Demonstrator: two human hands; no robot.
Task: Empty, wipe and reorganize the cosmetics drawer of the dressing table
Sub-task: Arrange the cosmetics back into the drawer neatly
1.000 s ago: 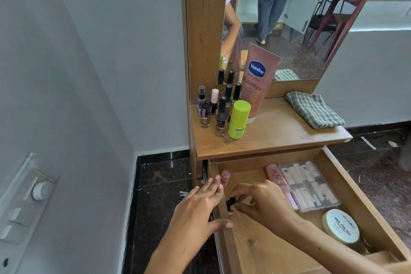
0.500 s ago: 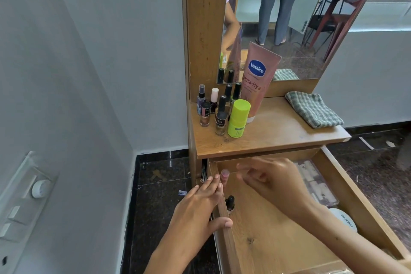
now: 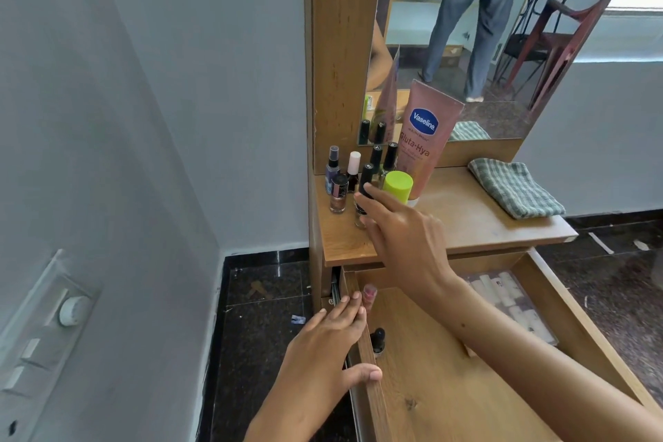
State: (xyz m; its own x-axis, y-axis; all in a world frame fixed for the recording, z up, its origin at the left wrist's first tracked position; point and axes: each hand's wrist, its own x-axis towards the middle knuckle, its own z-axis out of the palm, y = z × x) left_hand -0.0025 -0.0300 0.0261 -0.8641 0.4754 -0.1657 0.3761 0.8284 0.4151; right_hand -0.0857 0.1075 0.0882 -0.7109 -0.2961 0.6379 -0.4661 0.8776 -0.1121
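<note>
Head view: right hand (image 3: 401, 230) has risen from the open wooden drawer (image 3: 448, 387) to 12 o'clock, fingers outstretched among nail-polish bottles (image 3: 364, 197), grip unclear; left hand (image 3: 323, 344) stays flat on its 9 o'clock wall, so emptying continues.

The dressing table (image 3: 477, 222) and its open drawer (image 3: 430, 391) are showing matt, knotty wood grain. A woven checked cloth (image 3: 515, 188) is lying soft and coarse beside a glossy pink plastic tube (image 3: 427, 140). Small glass bottles (image 3: 339, 194) are glinting, and the dark stone floor (image 3: 265, 298) is shining, polished.
</note>
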